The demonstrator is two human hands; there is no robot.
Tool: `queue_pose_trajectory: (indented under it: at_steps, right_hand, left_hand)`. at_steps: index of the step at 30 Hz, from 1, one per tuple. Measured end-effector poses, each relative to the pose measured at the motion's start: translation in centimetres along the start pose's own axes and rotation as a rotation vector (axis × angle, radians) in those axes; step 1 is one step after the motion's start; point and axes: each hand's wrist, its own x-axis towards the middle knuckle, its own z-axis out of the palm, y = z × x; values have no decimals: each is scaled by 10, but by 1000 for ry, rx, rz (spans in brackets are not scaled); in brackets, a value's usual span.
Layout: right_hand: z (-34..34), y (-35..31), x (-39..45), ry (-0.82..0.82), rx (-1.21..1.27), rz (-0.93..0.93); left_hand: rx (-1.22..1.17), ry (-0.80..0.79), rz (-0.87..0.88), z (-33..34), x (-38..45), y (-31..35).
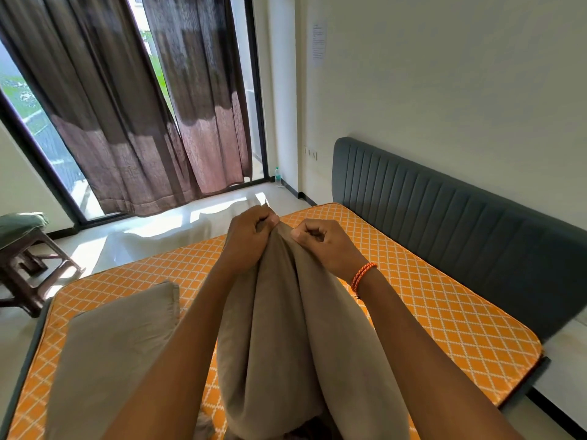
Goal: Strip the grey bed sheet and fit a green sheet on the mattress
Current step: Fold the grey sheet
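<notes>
The grey bed sheet (295, 328) hangs bunched in front of me, lifted off the orange diamond-patterned mattress (428, 300). My left hand (251, 233) grips its top edge, and my right hand (324, 242), with an orange band at the wrist, pinches the same edge just beside it. A grey pillow (117, 347) lies on the mattress at the lower left. Something folded and green (19, 223), possibly the green sheet, rests on a stool at the far left.
A dark grey padded headboard (460, 217) runs along the right wall. A brown stool (28, 268) stands left of the bed. Brown curtains (133, 115) hang over a glass door, and a water bottle (278, 176) stands on the floor by the wall.
</notes>
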Motion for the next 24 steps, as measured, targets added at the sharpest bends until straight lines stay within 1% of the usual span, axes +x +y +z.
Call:
queue_pose_trajectory:
  at_steps: [2, 5, 7, 10, 17, 20, 24]
  right_hand:
    - [-2, 4, 0, 34, -34, 18]
    - [-4, 9, -2, 66, -192, 32]
    - [-6, 12, -5, 81, -257, 43]
    - [-10, 13, -10, 108, -287, 78]
    - [-16, 15, -17, 174, -383, 165]
    - [-21, 16, -23, 202, -352, 203]
    - [-25, 21, -28, 234, -262, 320]
  left_hand:
    - [92, 93, -2, 2, 4, 3]
    - [214, 219, 11, 3, 9, 7]
    - [244, 302, 7, 0, 13, 8]
    - [271, 403, -31, -8, 21, 10]
    - [380, 544, -82, -22, 38, 17]
    - [409, 570, -83, -28, 42, 18]
    - [435, 603, -91, -36, 47, 22]
